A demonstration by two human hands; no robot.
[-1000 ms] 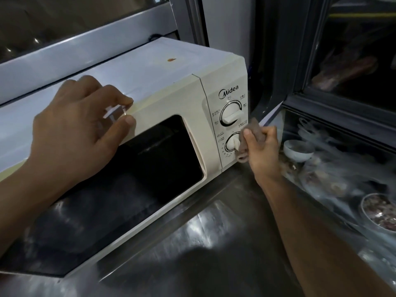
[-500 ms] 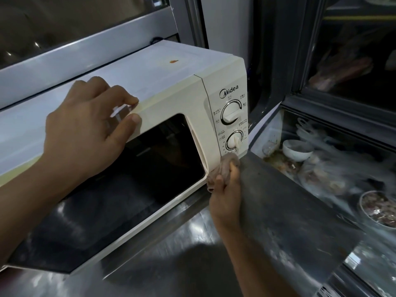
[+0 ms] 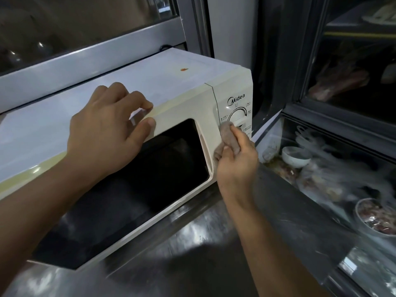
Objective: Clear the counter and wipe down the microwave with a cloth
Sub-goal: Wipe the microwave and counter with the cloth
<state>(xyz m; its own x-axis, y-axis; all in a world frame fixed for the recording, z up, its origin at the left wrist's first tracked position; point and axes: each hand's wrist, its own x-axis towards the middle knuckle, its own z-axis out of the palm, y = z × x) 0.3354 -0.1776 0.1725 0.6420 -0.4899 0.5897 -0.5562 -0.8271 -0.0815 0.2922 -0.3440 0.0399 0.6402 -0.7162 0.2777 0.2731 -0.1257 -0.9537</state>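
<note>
A cream microwave (image 3: 175, 86) with a dark door window stands on the steel counter (image 3: 192, 249). My left hand (image 3: 105, 129) rests on the top front edge of the microwave, fingers curled over the edge and thumb on the door frame. My right hand (image 3: 235, 163) grips a small grey-brown cloth (image 3: 228, 138) and presses it against the control panel, covering the lower dial and the bottom of the upper dial (image 3: 237, 114). A small orange stain (image 3: 183, 69) sits on the microwave's top.
To the right, behind glass, a chilled case holds a white bowl (image 3: 295, 156), plastic-wrapped food (image 3: 325, 179) and a bowl of meat (image 3: 377, 217). A grey window frame (image 3: 85, 58) runs behind the microwave. A dark pillar (image 3: 276, 61) stands right of it.
My right hand with the cloth went from the lower dial down to the panel's bottom corner, then back up over the dials. My left hand stays on the top edge.
</note>
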